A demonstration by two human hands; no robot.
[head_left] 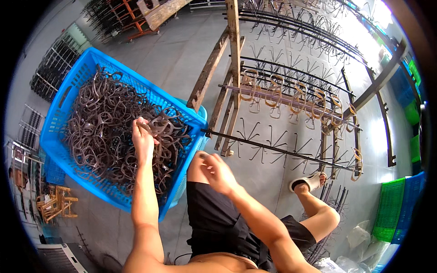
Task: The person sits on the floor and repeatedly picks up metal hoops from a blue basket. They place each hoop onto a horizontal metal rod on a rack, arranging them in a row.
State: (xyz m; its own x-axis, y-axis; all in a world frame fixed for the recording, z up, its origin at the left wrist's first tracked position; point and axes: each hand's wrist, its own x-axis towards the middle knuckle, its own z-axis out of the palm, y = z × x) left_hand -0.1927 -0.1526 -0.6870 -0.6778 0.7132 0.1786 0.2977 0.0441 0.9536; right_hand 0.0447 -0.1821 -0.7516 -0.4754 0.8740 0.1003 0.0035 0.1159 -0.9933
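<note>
A large blue plastic basket (pixel 136 207) holds a tangled heap of dark brown, glossy curved plastic pieces (pixel 104 123). My left hand (pixel 144 139) reaches into it, its fingers closed on one of the brown pieces at the heap's right side. Just outside the basket's right rim, above my thigh, is my right hand (pixel 218 173). Its fingers are curled together, with a small dark spot at their tips that I cannot make out. Right of it, a black bar with wire hooks (pixel 277 149) rests on a wooden rack (pixel 234 54).
Amber, glasses-like frames (pixel 298 93) hang along a higher bar. More hooked bars (pixel 300 27) fill the rack behind. Green crates (pixel 391 209) and clear plastic bags (pixel 359 241) lie at the right. A bamboo stool (pixel 57 204) stands left of the basket.
</note>
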